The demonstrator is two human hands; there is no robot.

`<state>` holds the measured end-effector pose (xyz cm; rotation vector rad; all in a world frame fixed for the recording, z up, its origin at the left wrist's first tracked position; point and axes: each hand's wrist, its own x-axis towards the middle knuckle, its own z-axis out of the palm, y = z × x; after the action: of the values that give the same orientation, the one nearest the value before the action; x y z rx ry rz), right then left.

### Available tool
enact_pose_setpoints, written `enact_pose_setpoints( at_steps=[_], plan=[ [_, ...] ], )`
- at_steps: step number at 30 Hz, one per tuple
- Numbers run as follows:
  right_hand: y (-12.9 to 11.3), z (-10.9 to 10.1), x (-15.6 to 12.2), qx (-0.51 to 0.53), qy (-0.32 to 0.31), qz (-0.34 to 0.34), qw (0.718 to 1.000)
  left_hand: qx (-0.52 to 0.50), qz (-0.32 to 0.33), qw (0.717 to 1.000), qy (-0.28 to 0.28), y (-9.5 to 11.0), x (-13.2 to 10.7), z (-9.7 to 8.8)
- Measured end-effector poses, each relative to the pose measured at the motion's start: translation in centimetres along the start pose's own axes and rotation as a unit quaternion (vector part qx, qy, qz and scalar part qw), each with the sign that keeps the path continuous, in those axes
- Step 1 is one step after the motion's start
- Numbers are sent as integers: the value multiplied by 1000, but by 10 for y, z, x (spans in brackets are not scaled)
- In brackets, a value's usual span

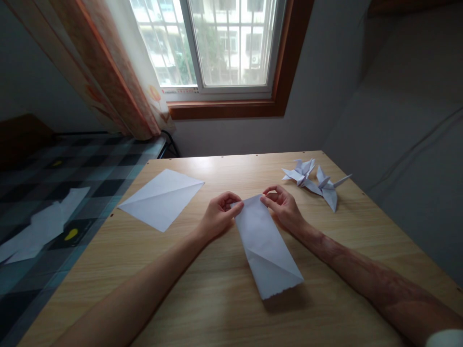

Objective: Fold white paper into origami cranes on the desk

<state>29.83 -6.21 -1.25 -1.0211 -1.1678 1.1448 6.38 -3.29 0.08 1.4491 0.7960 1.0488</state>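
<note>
A long strip of white paper [265, 243] is held over the middle of the table, its far edge pinched at both corners. My left hand [224, 209] is closed on the far left corner, thumb on top. At the far right corner, my right hand [284, 205] grips the paper between thumb and fingers. A slanting crease crosses the strip's near half, and its near edge is ragged. Left of my left hand lies a square sheet of paper [162, 197] with a diagonal crease. Beyond my right hand sit folded paper cranes [327, 185].
The wooden table [202, 308] reaches toward the wall under a barred window [231, 43]. On the left, a bed with a checked cover [119, 159] holds loose white paper pieces [45, 226]. An orange curtain [115, 72] hangs beside the window.
</note>
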Motion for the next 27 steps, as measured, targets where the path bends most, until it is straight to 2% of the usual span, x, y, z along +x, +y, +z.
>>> enact_pose_setpoints(
  at_steps=[8, 13, 18, 23, 27],
  plan=[
    [3, -1, 1, 41, -10, 10, 999, -10, -2, 1000, -14, 2, 1, 0],
    [6, -1, 1, 27, -11, 28, 999, -18, 5, 1000, -18, 4, -1, 1],
    [6, -1, 2, 21, 19, 7, 1000, -55, -27, 998, -7, 5, 1, 2],
    [3, 0, 2, 8, 65, -12, 998, -12, -68, 998, 10, 8, 3, 0],
    [3, 1, 1, -1, 86, -20, 996, -7, -73, 997, 24, 9, 4, 0]
  ],
)
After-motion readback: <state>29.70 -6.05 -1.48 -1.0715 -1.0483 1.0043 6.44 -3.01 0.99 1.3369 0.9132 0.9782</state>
